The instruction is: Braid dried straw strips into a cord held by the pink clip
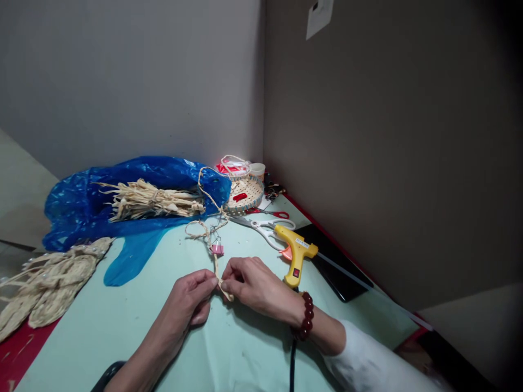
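Observation:
A pale braided straw cord [216, 264] runs toward me down the middle of the table. My left hand [192, 296] pinches it from the left, thumb and forefinger closed on the strand. On the other side my right hand [255, 286], wearing a dark red bead bracelet, grips the same cord with closed fingers. A short loose end pokes out below the fingertips. Just beyond my hands a pink binder clip [217, 249] is clamped on the cord. The rest of the cord loops away behind the clip toward a blue plastic bag [180, 171].
Dried straw strips [157, 201] lie bundled on the bag. White-handled scissors [265, 226], a yellow glue gun [297, 253] with a long glue stick, and a black phone-like slab [343, 277] sit right. A woven basket [253, 190] stands behind; braided straw pieces [53, 288] lie left.

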Demonstrator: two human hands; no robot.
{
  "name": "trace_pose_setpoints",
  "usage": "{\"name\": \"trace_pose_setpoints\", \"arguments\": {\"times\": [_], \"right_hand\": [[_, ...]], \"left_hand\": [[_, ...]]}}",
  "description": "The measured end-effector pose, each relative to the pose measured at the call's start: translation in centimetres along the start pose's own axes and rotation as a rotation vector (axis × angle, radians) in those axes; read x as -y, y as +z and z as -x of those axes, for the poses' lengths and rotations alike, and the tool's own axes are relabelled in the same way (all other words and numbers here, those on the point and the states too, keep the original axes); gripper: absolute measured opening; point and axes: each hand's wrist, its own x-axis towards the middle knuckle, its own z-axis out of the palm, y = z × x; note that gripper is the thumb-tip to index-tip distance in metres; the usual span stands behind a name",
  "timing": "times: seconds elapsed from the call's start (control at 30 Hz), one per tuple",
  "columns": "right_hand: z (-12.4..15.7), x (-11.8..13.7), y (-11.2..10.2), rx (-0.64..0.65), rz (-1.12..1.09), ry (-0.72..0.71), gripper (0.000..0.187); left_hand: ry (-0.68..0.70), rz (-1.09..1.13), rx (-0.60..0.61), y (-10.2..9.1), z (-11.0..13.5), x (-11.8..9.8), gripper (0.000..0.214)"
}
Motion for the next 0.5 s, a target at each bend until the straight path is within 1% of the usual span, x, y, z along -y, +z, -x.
{"name": "trace_pose_setpoints", "arguments": {"times": [0.07,0.17,0.33,0.4,0.5], "right_hand": [[0.06,0.06,0.03,-0.016,0.039,-0.001,0.009],[-0.11,-0.07,0.2,-0.027,0.028,0.005,0.01],[-0.39,-0.03,0.32,-0.015,-0.014,0.049,0.01],[-0.34,0.07,0.36,-0.043,-0.011,0.029,0.009],[-0.16,0.13,0.39,-0.064,-0.002,-0.01,0.008]], "left_hand": [[0.013,-0.033,0.002,-0.11,-0.13,0.25,0.028],[0.014,-0.053,-0.027,-0.13,-0.31,0.5,0.031],[0.006,0.016,-0.05,0.25,-0.27,0.46,0.033],[0.015,0.025,-0.058,0.39,-0.34,0.38,0.035],[0.017,-0.049,-0.106,0.41,-0.49,0.2,0.037]]}}
